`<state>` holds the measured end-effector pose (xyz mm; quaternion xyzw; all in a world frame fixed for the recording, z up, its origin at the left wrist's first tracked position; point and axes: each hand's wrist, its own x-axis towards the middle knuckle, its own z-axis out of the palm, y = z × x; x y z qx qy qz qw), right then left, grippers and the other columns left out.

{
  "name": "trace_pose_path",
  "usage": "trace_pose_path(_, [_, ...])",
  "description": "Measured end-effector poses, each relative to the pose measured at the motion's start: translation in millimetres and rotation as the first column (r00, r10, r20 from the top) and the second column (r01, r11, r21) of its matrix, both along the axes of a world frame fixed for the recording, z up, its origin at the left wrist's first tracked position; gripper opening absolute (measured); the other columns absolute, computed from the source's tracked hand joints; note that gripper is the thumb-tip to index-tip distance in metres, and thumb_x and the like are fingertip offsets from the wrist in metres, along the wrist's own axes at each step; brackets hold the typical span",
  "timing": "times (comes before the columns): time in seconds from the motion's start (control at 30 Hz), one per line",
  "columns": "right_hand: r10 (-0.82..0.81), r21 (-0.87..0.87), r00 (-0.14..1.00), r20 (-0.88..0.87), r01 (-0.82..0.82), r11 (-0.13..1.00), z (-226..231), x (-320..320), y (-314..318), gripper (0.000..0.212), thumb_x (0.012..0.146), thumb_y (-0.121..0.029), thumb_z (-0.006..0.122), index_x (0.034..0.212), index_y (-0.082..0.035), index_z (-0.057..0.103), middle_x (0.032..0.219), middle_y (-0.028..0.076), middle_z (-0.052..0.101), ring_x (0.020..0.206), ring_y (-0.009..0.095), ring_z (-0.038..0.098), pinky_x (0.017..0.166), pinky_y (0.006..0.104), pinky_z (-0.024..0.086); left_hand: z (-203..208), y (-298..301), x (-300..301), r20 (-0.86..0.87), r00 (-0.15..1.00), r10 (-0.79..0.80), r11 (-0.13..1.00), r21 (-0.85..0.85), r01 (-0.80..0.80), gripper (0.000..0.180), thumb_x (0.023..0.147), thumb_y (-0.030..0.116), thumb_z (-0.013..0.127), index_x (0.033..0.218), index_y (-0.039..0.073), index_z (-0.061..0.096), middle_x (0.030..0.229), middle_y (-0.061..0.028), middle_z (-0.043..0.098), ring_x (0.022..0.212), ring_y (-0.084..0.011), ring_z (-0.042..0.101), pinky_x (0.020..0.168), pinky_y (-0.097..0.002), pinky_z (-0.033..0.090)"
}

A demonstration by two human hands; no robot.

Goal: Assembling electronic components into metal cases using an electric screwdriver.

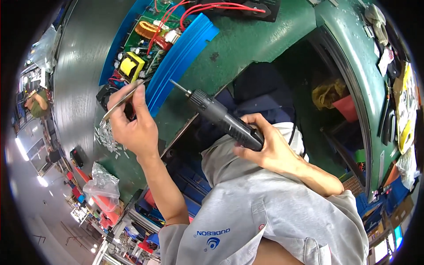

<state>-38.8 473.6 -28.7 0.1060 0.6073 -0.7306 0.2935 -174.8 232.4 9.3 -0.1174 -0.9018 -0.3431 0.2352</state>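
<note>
item: left hand (137,128); fingers pinched together, thumb meeting fingertips, on slim metal tweezers (115,106); held over the near end of the housing.

item: right hand (276,152); fingers curled shut around the rear part of a black electric screwdriver (223,119); bit pointing up and left, its tip just beside the housing's right wall; whether it touches, cannot tell.

item: blue finned housing (182,57); open-topped, set slantwise on the green worktop (274,37), upper left of the hands.

contents of housing: green circuit board (132,43); copper-coloured ring coil (145,29), toward the far end; yellow transformer (129,66), nearer the left hand; red wires (212,5), running right to a black panel (261,12).

adjacent: small whitish pieces (110,140), loose in a pile left of the left wrist; clear plastic bag (102,183), lower left, well apart from the housing.
</note>
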Motion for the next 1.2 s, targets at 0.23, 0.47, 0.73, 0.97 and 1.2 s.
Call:
trace_pose_path(0.23, [0.095, 0.133, 0.995, -0.034, -0.089, 0.987, 7, -4, -6, 0.041, 0.083, -0.019, 0.079, 0.113, 0.003, 0.060, 0.068, 0.005, 0.058, 0.061, 0.012, 0.056, 0.056, 0.0298, 0.044, -3, 4, 2, 0.006, 1.000, 0.015, 1.000, 0.021, -0.015, 0.014, 0.094, 0.005, 0.070, 0.104, -0.003, 0.066, 0.096, -0.0093, 0.069, 0.086, -0.0153, 0.065, 0.079, -0.0275, 0.053])
trace_pose_path(0.47, [0.083, 0.148, 0.995, -0.060, -0.074, 0.986, 13, -11, -8, 0.043, 0.083, -0.021, 0.081, 0.113, 0.001, 0.059, 0.067, 0.002, 0.054, 0.060, 0.010, 0.052, 0.056, 0.0281, 0.042, -4, 4, 0, 0.005, 1.000, 0.006, 0.999, 0.040, -0.007, 0.014, 0.094, 0.003, 0.070, 0.105, -0.003, 0.065, 0.096, -0.0099, 0.069, 0.086, -0.0147, 0.065, 0.079, -0.0268, 0.053])
trace_pose_path(0.73, [0.033, -0.160, 0.998, -0.049, -0.041, 0.986, -10, -9, -6, 0.057, 0.104, -0.054, 0.039, 0.109, -0.001, 0.061, 0.078, 0.002, 0.061, 0.071, 0.008, 0.052, 0.067, 0.0252, 0.040, -5, 1, 1, -0.006, 1.000, -0.012, 0.998, 0.059, 0.012, 0.014, 0.094, 0.003, 0.070, 0.106, -0.003, 0.065, 0.096, -0.0093, 0.070, 0.084, -0.0128, 0.063, 0.075, -0.0249, 0.051])
trace_pose_path(0.97, [0.052, -0.448, 0.966, 0.252, 0.069, 0.892, -17, -9, -5, 0.081, 0.103, -0.066, 0.019, 0.120, 0.000, 0.063, 0.077, 0.004, 0.063, 0.068, 0.009, 0.053, 0.066, 0.0248, 0.041, -7, 3, -1, 0.004, 0.999, -0.035, 0.997, 0.063, 0.034, 0.014, 0.094, 0.004, 0.070, 0.105, -0.003, 0.065, 0.097, -0.0093, 0.070, 0.082, -0.0126, 0.063, 0.074, -0.0245, 0.051])
trace_pose_path(1.2, [0.070, -0.186, 0.996, 0.052, -0.060, 0.981, -4, -15, -1, 0.071, 0.107, -0.058, 0.019, 0.102, -0.004, 0.064, 0.078, 0.002, 0.062, 0.073, 0.010, 0.053, 0.074, 0.0262, 0.043, -2, 9, -3, 0.012, 1.000, 0.017, 0.996, 0.086, -0.018, 0.012, 0.094, 0.004, 0.070, 0.103, -0.002, 0.065, 0.097, -0.0093, 0.069, 0.083, -0.0142, 0.064, 0.074, -0.0261, 0.051])
